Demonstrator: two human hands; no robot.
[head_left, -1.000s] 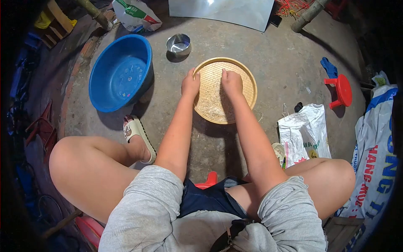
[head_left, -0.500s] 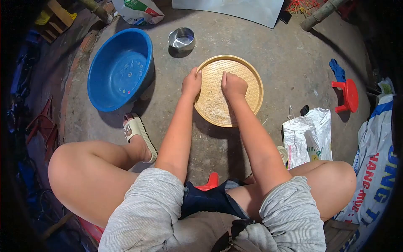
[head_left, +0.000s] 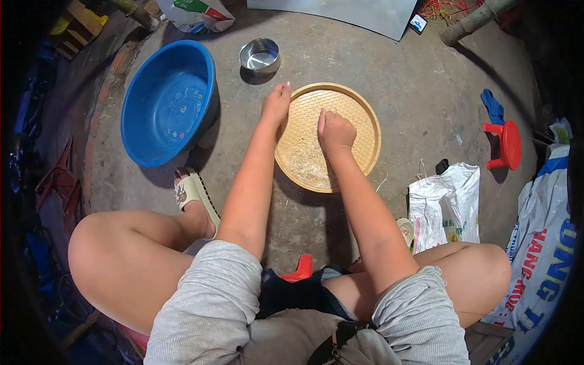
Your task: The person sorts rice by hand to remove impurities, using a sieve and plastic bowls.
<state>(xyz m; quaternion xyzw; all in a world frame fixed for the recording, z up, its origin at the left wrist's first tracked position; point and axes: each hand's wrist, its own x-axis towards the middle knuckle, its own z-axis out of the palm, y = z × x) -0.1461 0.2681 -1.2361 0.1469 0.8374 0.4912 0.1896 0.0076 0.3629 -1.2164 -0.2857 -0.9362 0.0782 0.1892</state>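
A round woven bamboo tray [head_left: 359, 131] is in front of me, a little above the floor by its shadow. Pale, fine bits [head_left: 310, 167] lie scattered over its near left part. My left hand [head_left: 276, 104] is at the tray's left rim, the fingers partly hidden and apparently gripping the edge, with some fingertips pointing up. Over the middle of the tray, my right hand [head_left: 336, 131] is closed in a fist, thumb side up. Whatever it may hold is hidden inside the fingers.
A big blue basin [head_left: 137, 131] and a steel bowl [head_left: 260, 56] stand to the left. At right are a red stool [head_left: 510, 145], a blue cloth-like item [head_left: 493, 106] and white sacks [head_left: 447, 198]. A lit phone [head_left: 418, 24] lies by the grey panel [head_left: 340, 13].
The tray's near edge sits slightly lower in view. My left hand has shifted up along the rim, its fingertips more raised. My right fist stays over the tray. The phone screen has lit up.
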